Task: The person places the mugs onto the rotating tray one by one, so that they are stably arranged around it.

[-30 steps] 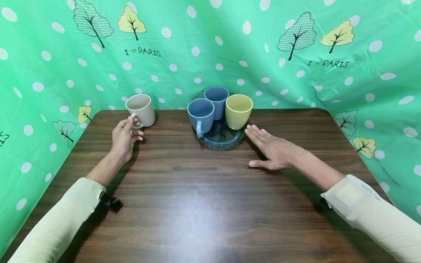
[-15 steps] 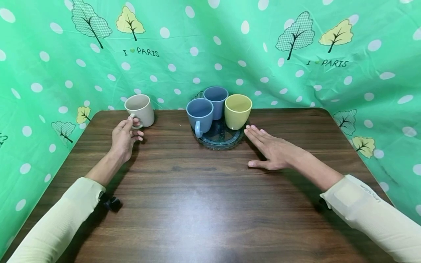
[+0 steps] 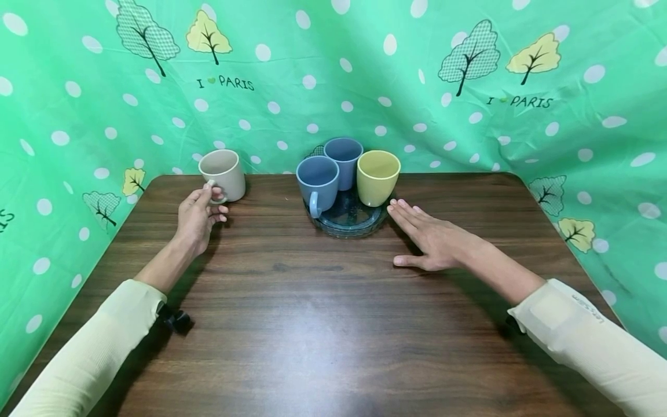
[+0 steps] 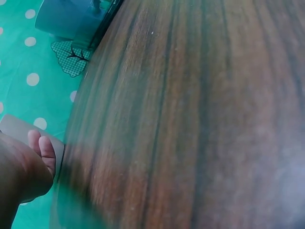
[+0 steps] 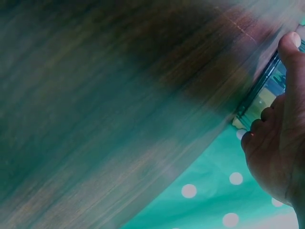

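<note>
At the back left of the table stands a light grey mug point(image 3: 227, 174), upright. My left hand point(image 3: 195, 217) pinches its handle between thumb and fingers, the lower fingers loosely curled beneath. Near the middle back, a round dark glass tray point(image 3: 349, 226) bears a blue mug with its handle toward me point(image 3: 318, 184), a second blue mug point(image 3: 345, 162) behind it and a yellow mug point(image 3: 377, 179) on the right. My right hand point(image 3: 435, 237) lies palm down with straight fingers, fingertips right at the tray's right rim, thumb spread toward me. In the right wrist view the tray's edge point(image 5: 259, 88) shows past the fingers.
The brown wooden table point(image 3: 312, 324) reaches back to a green polka-dot curtain point(image 3: 292, 75) printed with trees, hanging close behind the mugs. A black wrist camera point(image 3: 176, 321) sits under the left sleeve.
</note>
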`<control>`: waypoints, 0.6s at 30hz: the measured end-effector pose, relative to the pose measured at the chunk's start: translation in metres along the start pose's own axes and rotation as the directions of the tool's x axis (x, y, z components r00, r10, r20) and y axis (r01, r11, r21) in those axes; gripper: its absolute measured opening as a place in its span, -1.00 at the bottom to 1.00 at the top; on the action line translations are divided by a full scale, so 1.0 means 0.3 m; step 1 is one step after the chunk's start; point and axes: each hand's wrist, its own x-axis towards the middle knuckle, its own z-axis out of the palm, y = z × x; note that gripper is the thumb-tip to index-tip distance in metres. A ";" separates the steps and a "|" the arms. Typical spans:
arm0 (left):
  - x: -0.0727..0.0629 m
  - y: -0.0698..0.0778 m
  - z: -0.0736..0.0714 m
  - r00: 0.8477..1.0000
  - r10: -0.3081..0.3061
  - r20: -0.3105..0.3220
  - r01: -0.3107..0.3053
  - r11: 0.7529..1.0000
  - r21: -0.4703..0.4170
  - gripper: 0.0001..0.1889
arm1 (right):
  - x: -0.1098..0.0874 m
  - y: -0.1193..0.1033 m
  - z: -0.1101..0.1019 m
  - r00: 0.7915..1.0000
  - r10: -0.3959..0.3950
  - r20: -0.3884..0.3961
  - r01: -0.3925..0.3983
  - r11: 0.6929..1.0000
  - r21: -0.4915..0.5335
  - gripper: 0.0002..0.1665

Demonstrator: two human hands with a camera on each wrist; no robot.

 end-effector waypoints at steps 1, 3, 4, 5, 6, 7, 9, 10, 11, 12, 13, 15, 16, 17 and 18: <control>0.002 0.002 0.000 1.000 -0.001 -0.001 0.001 1.000 0.006 -0.70 | 0.000 0.001 0.001 1.000 0.002 0.001 -0.002 1.000 -0.002 0.34; 0.005 0.005 0.001 1.000 -0.003 -0.001 0.003 1.000 0.016 -0.69 | 0.001 0.001 0.002 1.000 0.001 -0.001 -0.001 1.000 -0.002 0.34; 0.006 0.008 0.002 1.000 -0.003 0.000 0.003 1.000 0.024 -0.67 | 0.000 0.002 0.002 1.000 0.001 -0.002 -0.001 1.000 -0.003 0.34; 0.008 0.011 0.002 1.000 -0.006 0.001 0.006 1.000 0.028 -0.66 | 0.000 0.002 0.003 1.000 0.001 -0.003 -0.001 1.000 -0.005 0.34; 0.009 0.014 0.003 1.000 -0.010 0.000 0.010 0.999 0.030 -0.65 | 0.000 0.002 0.003 1.000 0.001 -0.005 -0.001 1.000 -0.005 0.33; 0.010 0.015 0.002 1.000 -0.012 0.001 0.012 0.999 0.030 -0.63 | -0.001 0.001 0.003 1.000 0.001 -0.006 -0.001 1.000 -0.005 0.33; 0.010 0.019 0.004 1.000 -0.014 0.002 0.014 1.000 0.021 -0.60 | -0.003 -0.002 0.004 1.000 -0.002 -0.011 0.002 1.000 -0.004 0.32; 0.010 0.020 0.004 1.000 -0.015 0.003 0.015 1.000 0.022 -0.59 | -0.003 -0.003 0.004 1.000 -0.003 -0.013 0.003 1.000 -0.003 0.31; 0.009 0.020 0.004 1.000 -0.015 0.004 0.015 1.000 0.022 -0.58 | -0.004 -0.004 0.004 1.000 -0.003 -0.014 0.003 1.000 -0.002 0.31; 0.008 0.021 0.004 1.000 -0.014 0.006 0.014 1.000 0.020 -0.58 | -0.005 -0.006 0.004 1.000 -0.004 -0.016 0.004 1.000 -0.001 0.31; 0.008 0.021 0.003 1.000 -0.012 0.007 0.012 1.000 0.020 -0.58 | -0.006 -0.006 0.005 1.000 -0.004 -0.016 0.004 1.000 0.000 0.30; 0.008 0.021 0.002 1.000 -0.006 0.011 0.006 1.000 0.027 -0.59 | -0.007 -0.008 0.005 1.000 -0.004 -0.019 0.004 1.000 0.001 0.30; 0.007 0.021 0.002 1.000 -0.004 0.013 0.004 1.000 0.028 -0.59 | -0.007 -0.008 0.005 1.000 -0.004 -0.019 0.004 1.000 0.000 0.30; 0.007 0.021 0.002 1.000 -0.003 0.015 0.002 1.000 0.025 -0.59 | -0.007 -0.009 0.006 1.000 -0.004 -0.020 0.004 1.000 0.000 0.30; 0.007 0.020 0.001 1.000 -0.001 0.016 0.001 1.000 0.023 -0.59 | -0.007 -0.009 0.006 1.000 -0.005 -0.021 0.005 1.000 -0.001 0.30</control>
